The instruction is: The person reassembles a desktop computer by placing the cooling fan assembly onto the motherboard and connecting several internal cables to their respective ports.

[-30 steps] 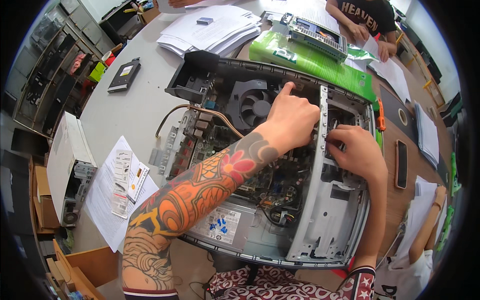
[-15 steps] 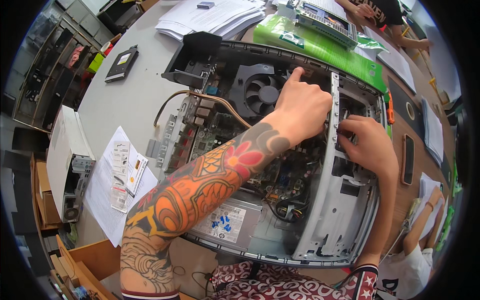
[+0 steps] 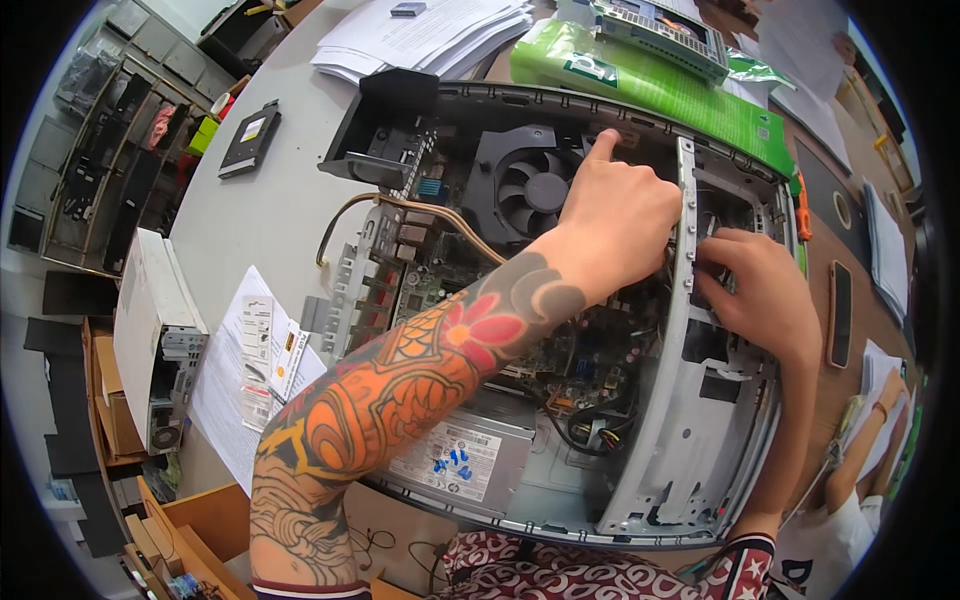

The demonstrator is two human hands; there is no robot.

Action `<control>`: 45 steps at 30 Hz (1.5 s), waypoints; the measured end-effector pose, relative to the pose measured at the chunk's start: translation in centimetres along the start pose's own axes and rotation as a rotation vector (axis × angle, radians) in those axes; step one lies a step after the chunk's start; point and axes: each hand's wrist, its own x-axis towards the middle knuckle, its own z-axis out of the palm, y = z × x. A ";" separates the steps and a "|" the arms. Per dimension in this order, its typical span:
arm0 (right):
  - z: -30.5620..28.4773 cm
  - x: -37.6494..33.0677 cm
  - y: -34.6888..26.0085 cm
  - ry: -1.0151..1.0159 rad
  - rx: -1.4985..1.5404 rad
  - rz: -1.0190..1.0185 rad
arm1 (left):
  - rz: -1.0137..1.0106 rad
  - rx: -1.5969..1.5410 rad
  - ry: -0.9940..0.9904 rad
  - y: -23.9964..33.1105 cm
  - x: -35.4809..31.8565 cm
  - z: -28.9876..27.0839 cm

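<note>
An opened desktop computer case [image 3: 690, 440] lies on its side before me. My left hand [image 3: 620, 225] reaches over its board, beside the black cooling fan [image 3: 541, 190]. One finger points to the far inner wall; the others curl down out of sight near the metal crossbar [image 3: 684, 215]. My right hand [image 3: 762, 295] reaches into the drive bay right of that bar. Its fingers are bent together, and what they grip is hidden. A ribbon of brown cables [image 3: 440, 212] crosses the board. The silver power supply [image 3: 505, 480] sits at the near side.
A green package [image 3: 660, 100] and a silver drive-like unit [image 3: 670, 42] lie behind the case. Papers [image 3: 430, 35] and a black drive [image 3: 250, 140] are on the table. A white computer case [image 3: 150, 330] stands left, a phone [image 3: 840, 315] right. Another person's arm [image 3: 860, 430] shows at right.
The view has shifted slightly, so the case appears a little further right. Both hands keep nearly the same places on it. The person in black at the far right is no longer plainly visible.
</note>
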 end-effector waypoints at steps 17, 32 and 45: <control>0.2 -0.2 0.3 0.011 -0.007 0.005 | 0.024 -0.003 -0.012 0.0 0.0 -0.4; -0.1 -0.3 -0.2 -0.042 -0.033 0.026 | 0.010 0.033 -0.073 0.2 -0.2 -0.6; 0.0 -0.6 0.1 0.004 -0.073 -0.014 | 0.033 0.087 -0.096 0.1 -0.3 -0.6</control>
